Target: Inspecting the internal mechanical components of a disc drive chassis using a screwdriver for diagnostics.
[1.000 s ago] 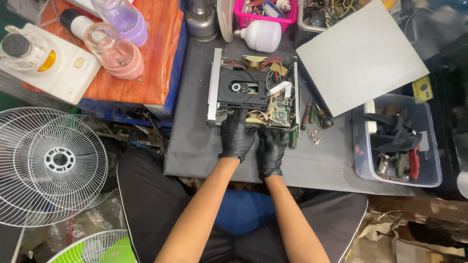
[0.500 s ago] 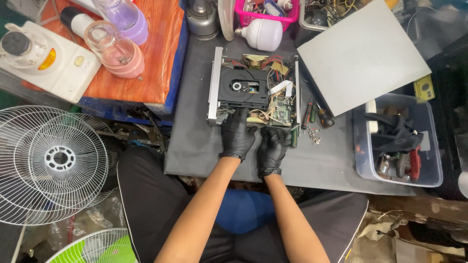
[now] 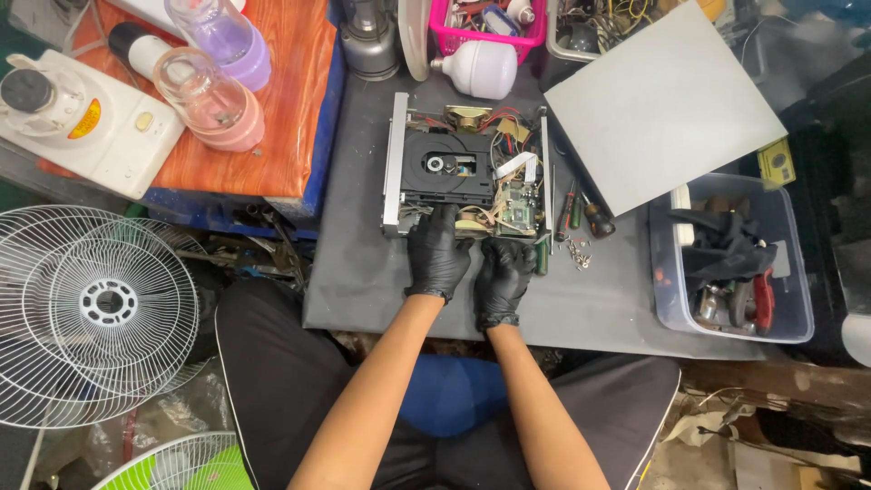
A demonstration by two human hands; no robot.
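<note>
Both our hands, in black gloves, work at the near edge of an opened disc player (image 3: 467,172) that sits in the middle of the dark surface (image 3: 363,272). Our left hand (image 3: 438,249) lies palm down with its fingers stretched into the near side of the chassis, just under the black disc tray, resting there rather than closed on anything. Our right hand (image 3: 504,272) sits just beside it, touching it, fingers curled down at the near right corner by the green circuit board (image 3: 519,210); we cannot tell whether it pinches something.

Near the hands a bare strip of surface runs toward our lap, and more bare surface lies to the left of the player up to the edge. On the right it is tighter: two screwdrivers (image 3: 581,207) lie just beside the player's right wall, with a small scatter of screws (image 3: 577,251) near them. Farther right a grey cover plate (image 3: 667,100) lies tilted, and a clear plastic bin (image 3: 730,259) of tools stands near the right edge. At the far side a white bulb (image 3: 479,68) and a pink basket (image 3: 490,23) crowd the player. Left of the surface is an orange tabletop (image 3: 299,109) with blender jars (image 3: 213,95), and wire fan guards (image 3: 95,308) lie on the floor.
</note>
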